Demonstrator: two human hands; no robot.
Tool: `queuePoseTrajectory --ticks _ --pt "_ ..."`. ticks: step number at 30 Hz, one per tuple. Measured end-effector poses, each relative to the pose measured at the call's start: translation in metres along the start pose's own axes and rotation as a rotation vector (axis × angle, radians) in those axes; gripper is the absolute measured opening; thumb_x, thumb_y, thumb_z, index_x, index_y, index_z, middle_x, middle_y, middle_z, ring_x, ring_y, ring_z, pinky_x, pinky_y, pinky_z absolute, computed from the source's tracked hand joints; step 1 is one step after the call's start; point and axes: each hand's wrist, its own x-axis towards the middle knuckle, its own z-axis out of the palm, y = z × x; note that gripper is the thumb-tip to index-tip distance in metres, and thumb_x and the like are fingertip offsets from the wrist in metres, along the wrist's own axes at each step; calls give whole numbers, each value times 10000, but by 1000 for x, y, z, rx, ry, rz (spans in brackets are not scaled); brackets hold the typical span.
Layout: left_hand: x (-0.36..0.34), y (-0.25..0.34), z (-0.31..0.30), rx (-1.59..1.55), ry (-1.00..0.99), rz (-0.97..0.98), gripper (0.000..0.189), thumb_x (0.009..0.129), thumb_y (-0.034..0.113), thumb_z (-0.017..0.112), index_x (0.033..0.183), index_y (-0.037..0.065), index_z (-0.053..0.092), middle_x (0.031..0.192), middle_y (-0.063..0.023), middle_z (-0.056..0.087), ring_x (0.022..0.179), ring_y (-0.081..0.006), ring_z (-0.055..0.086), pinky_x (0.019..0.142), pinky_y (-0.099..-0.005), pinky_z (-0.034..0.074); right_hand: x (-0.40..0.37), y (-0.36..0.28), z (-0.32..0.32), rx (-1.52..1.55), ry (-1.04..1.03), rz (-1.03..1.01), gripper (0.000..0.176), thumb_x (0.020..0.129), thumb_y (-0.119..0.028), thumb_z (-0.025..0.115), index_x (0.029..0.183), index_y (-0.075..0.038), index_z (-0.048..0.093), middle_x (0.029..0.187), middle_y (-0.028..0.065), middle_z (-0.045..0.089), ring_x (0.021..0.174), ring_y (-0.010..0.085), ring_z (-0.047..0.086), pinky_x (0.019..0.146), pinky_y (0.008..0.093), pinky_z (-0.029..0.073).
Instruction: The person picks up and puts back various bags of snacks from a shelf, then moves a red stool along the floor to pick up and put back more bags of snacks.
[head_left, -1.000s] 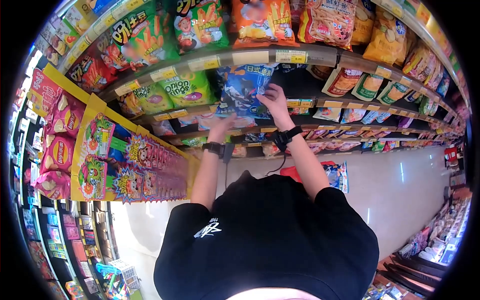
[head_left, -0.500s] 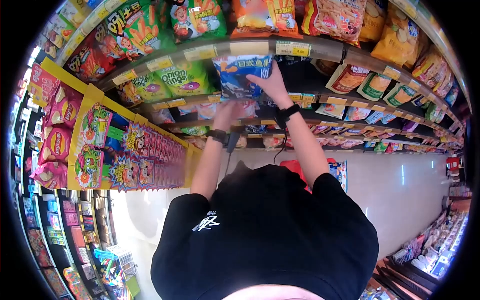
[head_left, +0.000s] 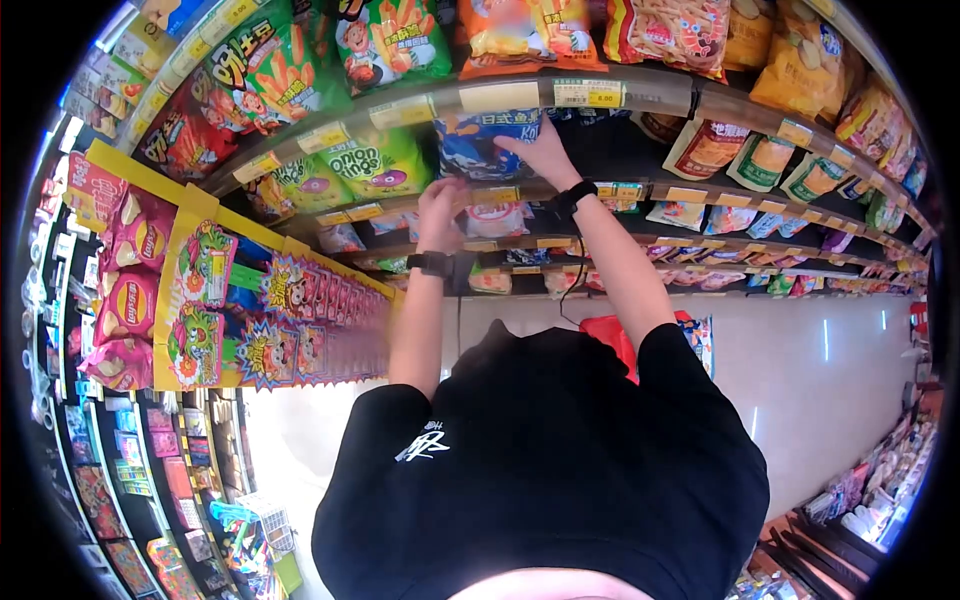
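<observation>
A blue bag of snacks (head_left: 478, 150) stands on the second shelf, its top edge under the upper shelf's lip. My right hand (head_left: 547, 157) grips its right side, thumb across the front, the other fingers partly hidden. Just below the bag's lower left corner is my left hand (head_left: 438, 212), its fingers curled together by the shelf edge; whether anything is in them does not show. Green onion ring bags (head_left: 382, 163) stand to the left of the blue bag. Both wrists wear black bands.
Above, the upper shelf holds an orange snack bag (head_left: 528, 35) and green ones (head_left: 393, 38). A yellow display stand (head_left: 165, 270) with hanging packets juts out at left. Pouches (head_left: 707, 152) line the shelf at right. Behind my right arm, low down, is something red (head_left: 607, 335).
The blue bag has gone farther into the shelf, its top now under the upper lip. My right hand followed it; my left hand rose slightly toward the bag's lower corner. The view shifted a little.
</observation>
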Motion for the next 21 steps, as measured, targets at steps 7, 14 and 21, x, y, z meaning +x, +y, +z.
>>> queuePoseTrajectory --ticks 7,14,21 --pt "-9 15 -21 235 5 3 223 897 125 473 1025 -39 555 987 -135 623 933 -200 610 757 -312 520 2 4 -10 -120 -54 56 638 685 -214 784 1185 9 456 1078 109 601 971 183 572 846 297 452" --pt "-14 27 -24 304 -111 161 209 863 103 534 1044 18 592 986 -52 631 894 -136 589 722 -267 491 2 -9 6 -34 -78 81 729 680 -195 792 1226 26 362 999 102 600 876 166 590 783 294 478" --pt "-8 16 -35 364 -233 142 202 894 106 510 1066 21 575 1091 -69 610 1004 -155 575 788 -289 500 -33 -30 18 -97 143 71 931 703 -197 776 1373 -8 159 1322 193 365 1222 263 375 986 383 346"
